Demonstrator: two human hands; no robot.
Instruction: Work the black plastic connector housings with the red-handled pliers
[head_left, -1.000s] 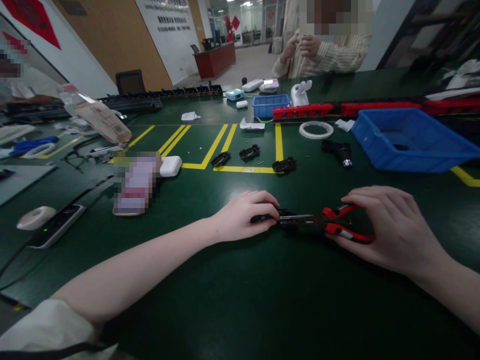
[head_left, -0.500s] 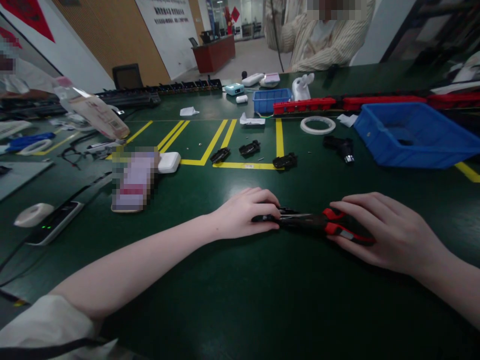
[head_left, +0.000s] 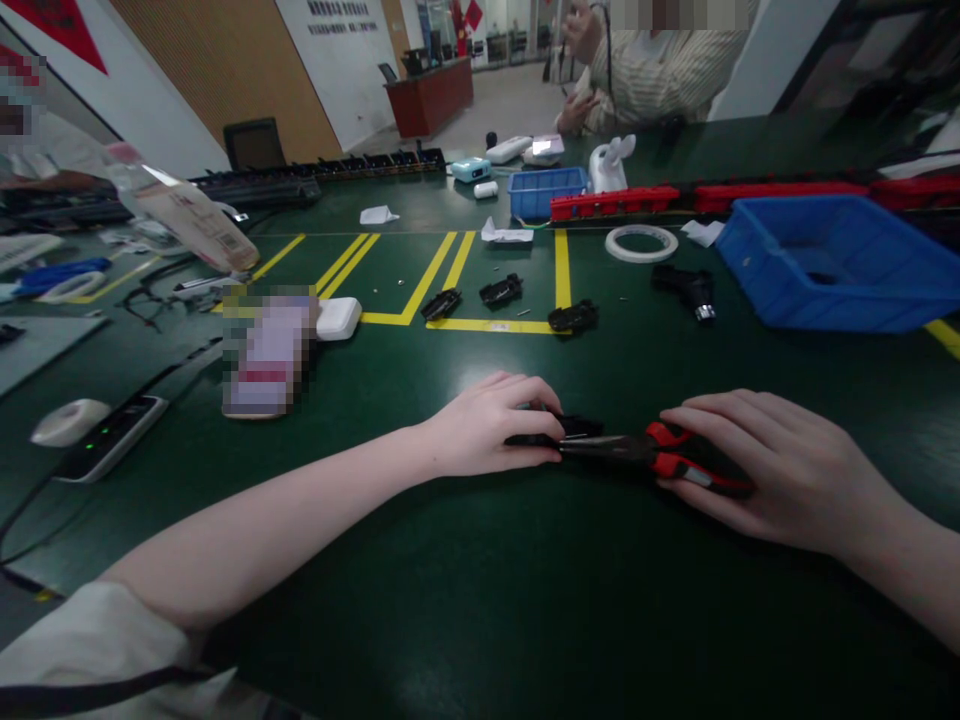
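In my right hand (head_left: 772, 465) is a pair of long-nose pliers (head_left: 667, 460) with red and black handles, its dark jaws pointing left. My left hand (head_left: 499, 425) is closed on a small black plastic part (head_left: 577, 427), largely covered by my fingers. The plier tips meet this part beside my left fingertips; exactly what they grip there cannot be made out. Beyond my hands lie three similar black parts: one on the left (head_left: 441, 304), another in the middle (head_left: 501, 290) and a third on the right (head_left: 573, 316).
At the right stands a blue bin (head_left: 847, 310), near a black tool with a metal tip (head_left: 686, 290) and a white tape roll (head_left: 641, 243). On the left are a phone (head_left: 271, 355), a white case (head_left: 339, 319) and a bottle (head_left: 191, 220). Another person sits across the table.
The plier jaws look closer together than before, and the handles have shifted very slightly. Both hands stay nearly in place. Across the table, the other person's hands have moved lower.
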